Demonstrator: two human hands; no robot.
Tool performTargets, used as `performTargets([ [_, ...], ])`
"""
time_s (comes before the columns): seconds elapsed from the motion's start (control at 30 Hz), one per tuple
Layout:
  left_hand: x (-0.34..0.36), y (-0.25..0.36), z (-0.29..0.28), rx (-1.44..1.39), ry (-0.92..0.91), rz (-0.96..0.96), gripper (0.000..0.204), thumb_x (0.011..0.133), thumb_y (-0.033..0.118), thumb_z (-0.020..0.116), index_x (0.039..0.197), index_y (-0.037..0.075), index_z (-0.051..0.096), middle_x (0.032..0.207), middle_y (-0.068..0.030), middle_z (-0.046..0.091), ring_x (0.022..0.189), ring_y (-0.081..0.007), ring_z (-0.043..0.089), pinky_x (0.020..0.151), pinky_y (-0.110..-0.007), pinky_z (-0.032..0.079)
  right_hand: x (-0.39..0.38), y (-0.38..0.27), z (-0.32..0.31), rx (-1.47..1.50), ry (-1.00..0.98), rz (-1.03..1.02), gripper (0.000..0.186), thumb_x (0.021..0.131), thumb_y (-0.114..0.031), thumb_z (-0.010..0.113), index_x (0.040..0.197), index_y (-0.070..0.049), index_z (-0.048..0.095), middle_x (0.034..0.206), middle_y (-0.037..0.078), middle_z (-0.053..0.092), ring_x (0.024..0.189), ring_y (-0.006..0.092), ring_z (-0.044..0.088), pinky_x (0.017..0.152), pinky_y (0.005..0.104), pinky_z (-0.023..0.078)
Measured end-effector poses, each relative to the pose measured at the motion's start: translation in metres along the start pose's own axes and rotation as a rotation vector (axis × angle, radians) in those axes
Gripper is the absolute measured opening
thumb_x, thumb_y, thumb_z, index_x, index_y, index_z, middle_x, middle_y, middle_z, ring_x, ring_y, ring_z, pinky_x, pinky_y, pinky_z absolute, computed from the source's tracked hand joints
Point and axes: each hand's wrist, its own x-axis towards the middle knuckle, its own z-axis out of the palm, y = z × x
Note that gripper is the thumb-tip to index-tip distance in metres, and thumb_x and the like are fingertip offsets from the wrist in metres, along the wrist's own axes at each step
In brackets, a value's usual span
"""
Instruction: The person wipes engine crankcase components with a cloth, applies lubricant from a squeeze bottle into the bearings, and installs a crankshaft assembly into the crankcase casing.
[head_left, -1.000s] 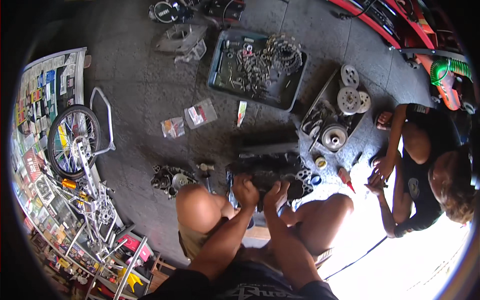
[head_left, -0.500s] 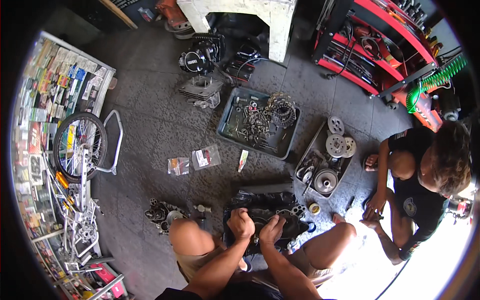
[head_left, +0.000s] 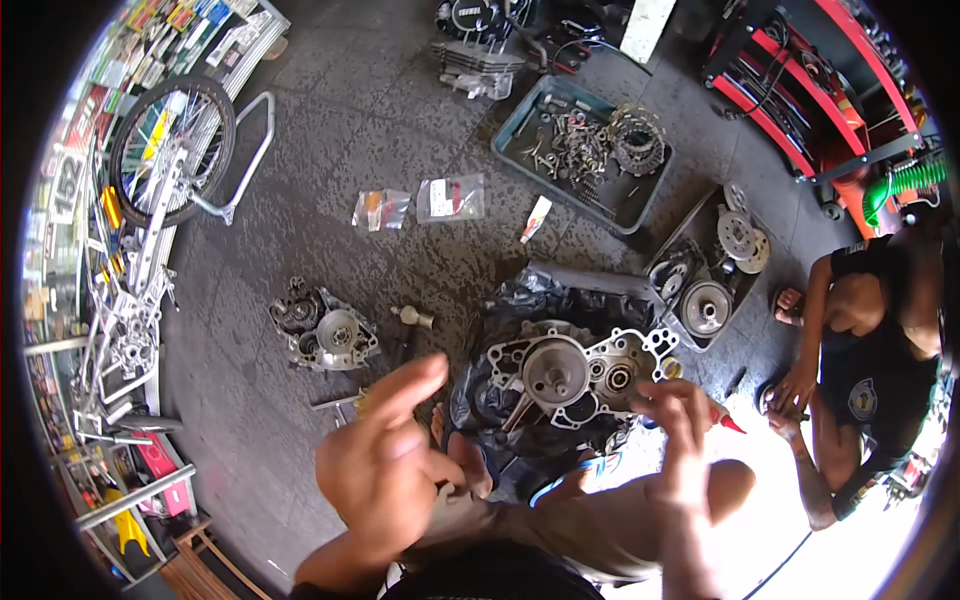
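Note:
An engine crankcase half (head_left: 625,345) lies on black plastic sheeting (head_left: 525,290) in front of me. A round crankshaft flywheel (head_left: 545,365) sits in its left side, its shaft pointing up, with a connecting rod (head_left: 522,408) at the lower edge. My left hand (head_left: 385,465) is raised to the left of the case, index finger stretched out and the other fingers partly bent, with nothing visible in it. My right hand (head_left: 685,430) is raised at the case's right end, fingers bent and apart, apparently empty. Behind it shows a red pointed tip (head_left: 733,425).
Another crankcase half (head_left: 325,335) lies to the left. Beyond are two plastic bags (head_left: 450,198), a small tube (head_left: 536,218), a tray of small parts (head_left: 520,165) and a bin of gears (head_left: 690,345). A person (head_left: 850,370) crouches at right. A red tool cart (head_left: 790,110) stands behind.
Both hands have come up off the crankcase and moved apart, uncovering the crankshaft. My view has tipped down and shifted, so the floor items appear higher.

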Motion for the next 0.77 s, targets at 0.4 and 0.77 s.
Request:
performTargets([
  [0.4, -0.018, 0.027, -0.099, -0.089, 0.463, 0.163, 0.057, 0.105, 0.043, 0.039, 0.097, -0.006, 0.068, 0.069, -0.0100, 0.067, 0.048, -0.0058, 0.047, 0.045, -0.018, 0.032, -0.103, -0.075, -0.047, -0.611, -0.190, -0.374, 0.030, 0.090, -0.018, 0.065, 0.110, 0.004, 0.057, 0.096, 0.013, 0.067, 0.087, 0.0184, 0.064, 0.081, 0.0338, 0.050],
  [0.77, 0.022, 0.105, -0.024, -0.040, -0.106, 0.402, 0.032, 0.096, 0.031, 0.060, 0.093, 0.002, 0.073, 0.073, -0.0012, 0.067, 0.065, -0.0069, 0.054, 0.060, -0.024, 0.044, -0.113, -0.107, -0.067, -0.620, -0.271, -0.681, 0.036, 0.095, -0.026, 0.062, 0.112, 0.006, 0.058, 0.086, 0.008, 0.064, 0.075, 0.0114, 0.056, 0.071, 0.0288, 0.047],
])
